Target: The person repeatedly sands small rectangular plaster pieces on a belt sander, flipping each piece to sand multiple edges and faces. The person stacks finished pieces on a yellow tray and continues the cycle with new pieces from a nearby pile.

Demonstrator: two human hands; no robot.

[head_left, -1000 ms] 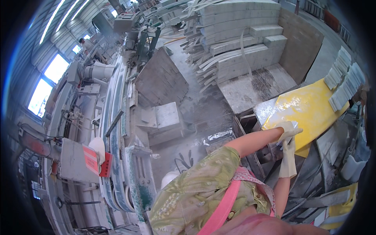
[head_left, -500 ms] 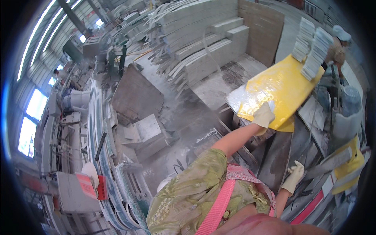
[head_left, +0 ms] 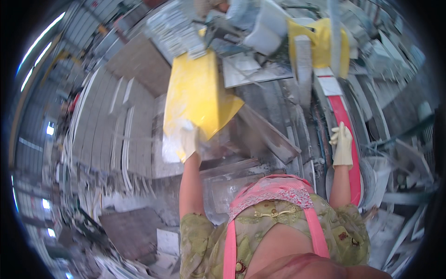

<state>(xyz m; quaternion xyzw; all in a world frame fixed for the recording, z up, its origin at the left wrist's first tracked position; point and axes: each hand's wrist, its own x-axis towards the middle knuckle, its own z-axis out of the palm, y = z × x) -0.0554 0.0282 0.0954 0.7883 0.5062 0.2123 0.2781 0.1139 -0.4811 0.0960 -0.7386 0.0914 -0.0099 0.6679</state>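
My left hand (head_left: 189, 143), in a pale rubber glove, is over the near end of the wet yellow sheet (head_left: 194, 90). Its fingers look closed on something whitish, but blur hides what it is. The sheet drapes over a flat raised surface, and a corner hangs down on its right side. My right hand (head_left: 342, 142), in a matching glove, is at the right beside a long red strip (head_left: 351, 160). Its fingers are loosely bent and apart, holding nothing. Stacked white strips (head_left: 174, 30) stand at the far end of the yellow sheet.
Long pale slabs (head_left: 90, 118) are piled on the left next to a brown board (head_left: 138, 60). A white bin (head_left: 266, 25) stands at the back, near another person. Another yellow sheet (head_left: 341, 46) hangs at the upper right behind an upright pale bar (head_left: 303, 69).
My view has swung to the right, so the yellow sheet now appears further left. The left hand is still at the sheet's near end; the right hand now shows beside the red strip.
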